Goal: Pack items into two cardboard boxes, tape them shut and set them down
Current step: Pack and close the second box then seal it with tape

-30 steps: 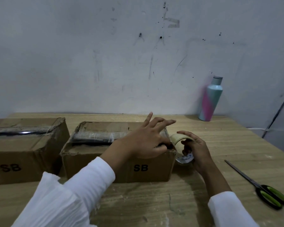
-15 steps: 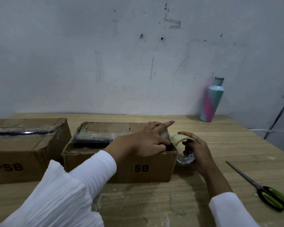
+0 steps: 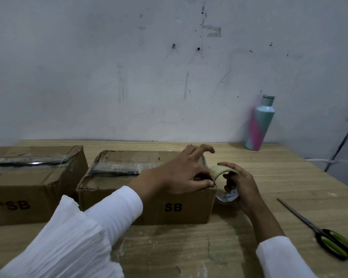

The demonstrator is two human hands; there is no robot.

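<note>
Wooden table (image 3: 249, 157), scuffed grey wall behind. We note two boxes side by side, left box (image 3: 28, 187) and right box (image 3: 149, 207), each with tape on top. Left hand (image 3: 181, 173) presses on the right box's right end, fingers loosely arched and gripping nothing. Right hand (image 3: 243, 183) grips the tape roll (image 3: 221, 170) just beside that end, fingers through its core.

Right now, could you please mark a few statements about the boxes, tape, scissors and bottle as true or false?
1. The right hand holds the tape roll beside the middle box. True.
2. The scissors sit on that box. False: they lie on the table, right of the hands.
3. The left hand rests on the middle box. True.
4. The bottle lies on its side. False: it stands upright on the table.
</note>
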